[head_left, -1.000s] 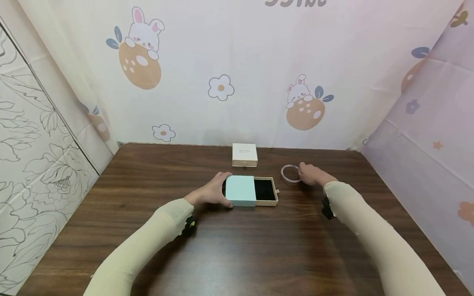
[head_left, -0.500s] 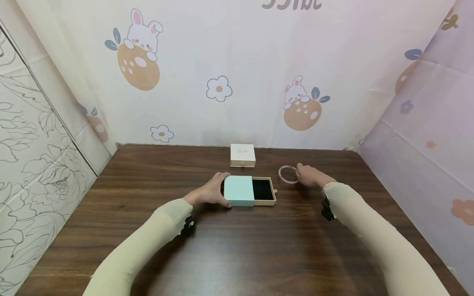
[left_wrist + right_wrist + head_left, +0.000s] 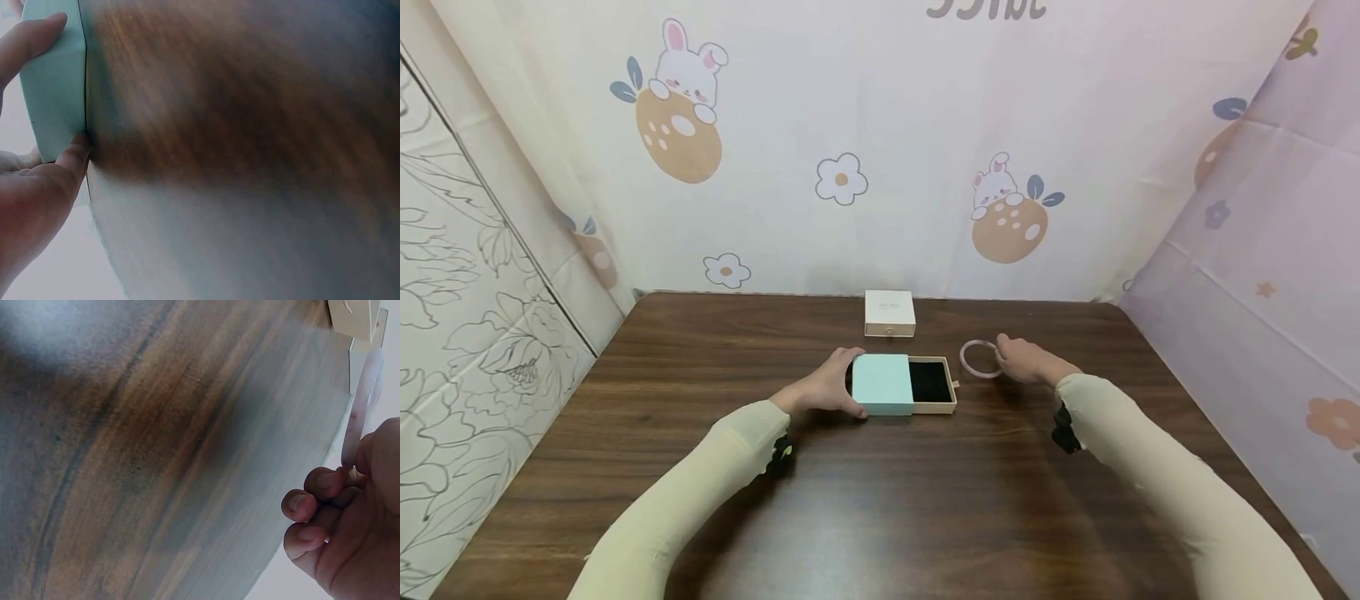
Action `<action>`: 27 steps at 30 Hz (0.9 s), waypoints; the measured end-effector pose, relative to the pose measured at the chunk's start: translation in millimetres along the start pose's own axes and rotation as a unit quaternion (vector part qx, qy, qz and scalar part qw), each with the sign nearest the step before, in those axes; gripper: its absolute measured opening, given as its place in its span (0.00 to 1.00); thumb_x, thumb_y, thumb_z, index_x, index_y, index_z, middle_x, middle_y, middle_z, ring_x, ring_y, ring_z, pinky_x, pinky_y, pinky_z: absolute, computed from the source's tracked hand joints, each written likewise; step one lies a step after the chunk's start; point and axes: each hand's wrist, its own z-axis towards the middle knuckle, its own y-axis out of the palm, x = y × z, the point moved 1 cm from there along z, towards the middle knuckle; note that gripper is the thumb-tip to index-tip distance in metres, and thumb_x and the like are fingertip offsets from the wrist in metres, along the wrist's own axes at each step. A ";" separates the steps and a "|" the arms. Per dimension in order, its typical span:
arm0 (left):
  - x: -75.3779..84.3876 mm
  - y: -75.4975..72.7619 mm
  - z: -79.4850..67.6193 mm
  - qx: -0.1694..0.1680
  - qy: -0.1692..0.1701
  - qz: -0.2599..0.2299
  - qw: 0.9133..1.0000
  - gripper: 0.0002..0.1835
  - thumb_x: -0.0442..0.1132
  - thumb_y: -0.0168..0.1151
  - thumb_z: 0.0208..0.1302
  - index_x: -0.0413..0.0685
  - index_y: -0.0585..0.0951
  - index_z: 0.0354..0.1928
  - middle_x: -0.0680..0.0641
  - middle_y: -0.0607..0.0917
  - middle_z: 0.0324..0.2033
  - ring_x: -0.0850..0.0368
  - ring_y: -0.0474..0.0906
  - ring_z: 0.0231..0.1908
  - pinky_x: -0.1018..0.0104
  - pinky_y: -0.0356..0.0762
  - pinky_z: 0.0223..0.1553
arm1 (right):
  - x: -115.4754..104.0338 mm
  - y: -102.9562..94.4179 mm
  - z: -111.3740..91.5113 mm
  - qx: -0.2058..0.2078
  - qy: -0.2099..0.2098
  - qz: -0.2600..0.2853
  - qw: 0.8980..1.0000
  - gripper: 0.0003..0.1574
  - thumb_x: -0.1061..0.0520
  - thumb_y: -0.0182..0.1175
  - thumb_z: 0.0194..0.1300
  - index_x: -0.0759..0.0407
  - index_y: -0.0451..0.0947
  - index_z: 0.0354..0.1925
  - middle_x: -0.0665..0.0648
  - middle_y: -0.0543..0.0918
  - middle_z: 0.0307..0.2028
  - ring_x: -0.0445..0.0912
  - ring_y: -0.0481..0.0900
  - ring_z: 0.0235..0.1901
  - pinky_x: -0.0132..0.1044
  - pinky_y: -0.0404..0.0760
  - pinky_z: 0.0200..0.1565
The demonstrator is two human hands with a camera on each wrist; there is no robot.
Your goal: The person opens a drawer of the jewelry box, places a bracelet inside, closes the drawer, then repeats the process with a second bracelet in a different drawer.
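A pale mint box (image 3: 882,384) lies on the table with its black-lined drawer (image 3: 931,383) pulled part way out to the right. My left hand (image 3: 826,386) grips the box's closed left end, thumb on the near side and fingers at the far side. In the left wrist view the thumb and fingers span the mint sleeve (image 3: 56,87). To the right of the drawer, my right hand (image 3: 1028,360) pinches a pale pinkish bangle (image 3: 977,372) by its right edge. The right wrist view shows the bangle (image 3: 357,412) between thumb and forefinger, the other fingers curled.
A small white box (image 3: 890,313) with a drawer stands behind the mint box, near the back edge of the brown wooden table (image 3: 880,517). A printed curtain (image 3: 917,100) hangs just beyond the table. A tab sticks out from the drawer's right end.
My right hand has shifted slightly left and nearer with the bangle, towards the drawer. The left hand and the mint box keep their place; the whole view has drifted a little.
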 end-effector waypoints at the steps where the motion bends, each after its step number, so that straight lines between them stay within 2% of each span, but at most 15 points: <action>1: 0.1 -0.3 -0.1 0.000 -0.001 -0.001 1.000 0.56 0.41 0.80 0.41 0.36 0.56 0.70 0.37 0.61 0.60 0.47 0.64 0.53 0.52 0.66 0.55 | -0.4 0.0 -1.0 0.000 -0.005 0.000 1.000 0.10 0.60 0.34 0.75 0.65 0.59 0.39 0.60 0.70 0.27 0.49 0.67 0.24 0.41 0.68 0.28; 9: 3.9 -1.4 -1.7 0.002 -0.002 -0.002 1.000 0.54 0.40 0.79 0.41 0.38 0.57 0.69 0.38 0.62 0.59 0.48 0.64 0.51 0.52 0.67 0.53 | -7.4 0.9 -7.1 0.010 -0.035 -0.010 0.999 0.08 0.62 0.36 0.74 0.65 0.59 0.37 0.59 0.70 0.25 0.49 0.68 0.23 0.42 0.69 0.27; 27: 5.8 -1.6 -3.9 -0.002 -0.008 -0.008 1.000 0.57 0.40 0.79 0.42 0.36 0.54 0.71 0.36 0.60 0.62 0.46 0.63 0.54 0.50 0.64 0.56 | -20.1 10.6 -8.7 0.006 -0.050 -0.004 0.999 0.09 0.61 0.37 0.75 0.64 0.61 0.38 0.59 0.71 0.25 0.47 0.68 0.21 0.40 0.68 0.26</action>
